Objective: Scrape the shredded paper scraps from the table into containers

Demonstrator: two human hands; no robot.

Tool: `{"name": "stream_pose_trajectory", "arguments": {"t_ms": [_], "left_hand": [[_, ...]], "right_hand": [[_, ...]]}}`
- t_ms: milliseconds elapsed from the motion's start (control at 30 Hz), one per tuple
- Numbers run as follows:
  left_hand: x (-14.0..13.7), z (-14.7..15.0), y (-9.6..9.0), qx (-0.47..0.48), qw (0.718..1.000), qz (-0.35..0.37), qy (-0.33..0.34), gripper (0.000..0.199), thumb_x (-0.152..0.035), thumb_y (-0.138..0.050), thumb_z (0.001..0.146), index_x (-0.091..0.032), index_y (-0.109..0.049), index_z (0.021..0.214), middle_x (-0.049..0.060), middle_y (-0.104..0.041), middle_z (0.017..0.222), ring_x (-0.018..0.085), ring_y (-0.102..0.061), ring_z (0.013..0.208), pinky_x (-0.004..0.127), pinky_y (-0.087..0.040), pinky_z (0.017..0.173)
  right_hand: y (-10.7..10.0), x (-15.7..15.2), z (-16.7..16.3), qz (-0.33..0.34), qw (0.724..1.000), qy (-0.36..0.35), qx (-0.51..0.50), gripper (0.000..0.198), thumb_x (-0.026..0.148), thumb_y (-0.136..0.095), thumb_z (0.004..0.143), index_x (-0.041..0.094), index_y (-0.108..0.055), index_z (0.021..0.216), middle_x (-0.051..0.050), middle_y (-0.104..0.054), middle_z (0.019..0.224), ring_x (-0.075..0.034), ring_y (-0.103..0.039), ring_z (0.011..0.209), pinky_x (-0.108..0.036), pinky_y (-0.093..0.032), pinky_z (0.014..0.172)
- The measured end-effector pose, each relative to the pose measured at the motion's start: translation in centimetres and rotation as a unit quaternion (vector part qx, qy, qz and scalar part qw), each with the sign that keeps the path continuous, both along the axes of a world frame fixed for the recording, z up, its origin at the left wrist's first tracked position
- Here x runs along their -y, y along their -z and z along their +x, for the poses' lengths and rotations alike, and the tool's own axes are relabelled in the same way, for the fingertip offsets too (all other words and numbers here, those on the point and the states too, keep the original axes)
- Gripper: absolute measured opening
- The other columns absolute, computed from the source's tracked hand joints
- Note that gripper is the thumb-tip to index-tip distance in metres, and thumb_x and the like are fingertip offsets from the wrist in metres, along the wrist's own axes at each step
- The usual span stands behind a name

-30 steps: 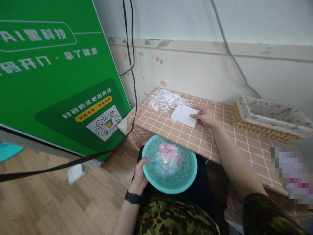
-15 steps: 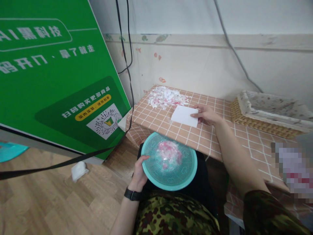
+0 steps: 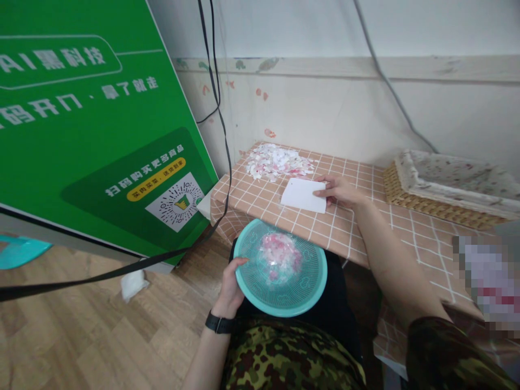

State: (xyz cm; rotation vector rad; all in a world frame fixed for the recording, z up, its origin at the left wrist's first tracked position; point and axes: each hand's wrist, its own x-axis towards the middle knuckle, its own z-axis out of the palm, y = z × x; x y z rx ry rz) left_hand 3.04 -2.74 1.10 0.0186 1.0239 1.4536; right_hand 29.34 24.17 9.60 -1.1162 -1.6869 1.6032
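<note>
A person's right hand closes lightly over the right edge of a white card, thumb lying on top and fingers curling at the edge; whether the card rests fully on the table or sits slightly raised cannot be told. The left hand, a black watch at its wrist, grips the near left side of a teal colander, thumb over the rim. The colander sits above the person's lap, just below the table's front edge, and in its middle lies a cluster of pink, white and clear scraps. Just beyond the card, a loose heap of white and pinkish bits spreads across the table's checked brown cover. A wicker basket with a patterned cloth lining stands farther right, near the wall, where a grey cable hangs. A pixelated patch hides something at the table's right end. At left stands a large green panel bearing white lettering and a scan code, with dark cords hanging beside it. Below, a white packet lies on the wooden floor.
</note>
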Motion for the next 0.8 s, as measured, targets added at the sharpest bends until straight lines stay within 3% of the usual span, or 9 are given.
{"name": "stream_pose_trajectory", "arguments": {"t_ms": [267,800], "left_hand": [[0.0,-0.2,0.2,0.002,1.000,-0.002,0.006,0.017,-0.020,-0.066,0.067,-0.010,-0.071,0.080,0.008,-0.074,0.072,0.025,-0.069,0.068,0.036,-0.054,0.069],[0.0,-0.5,0.0,0.008,1.000,0.001,0.001,0.013,-0.020,-0.068,0.067,-0.010,-0.071,0.075,0.008,-0.074,0.071,0.020,-0.066,0.061,0.032,-0.052,0.064]], "right_hand": [[0.2,-0.1,0.2,0.026,0.999,0.033,-0.013,0.052,0.025,-0.083,0.058,0.019,-0.058,0.104,0.000,-0.063,0.065,-0.009,-0.050,0.040,-0.020,-0.038,0.032],[0.0,1.4,-1.1,-0.017,0.995,-0.098,0.016,0.050,0.027,-0.080,0.062,0.020,-0.066,0.109,-0.004,-0.071,0.083,-0.010,-0.059,0.053,-0.017,-0.044,0.038]]}}
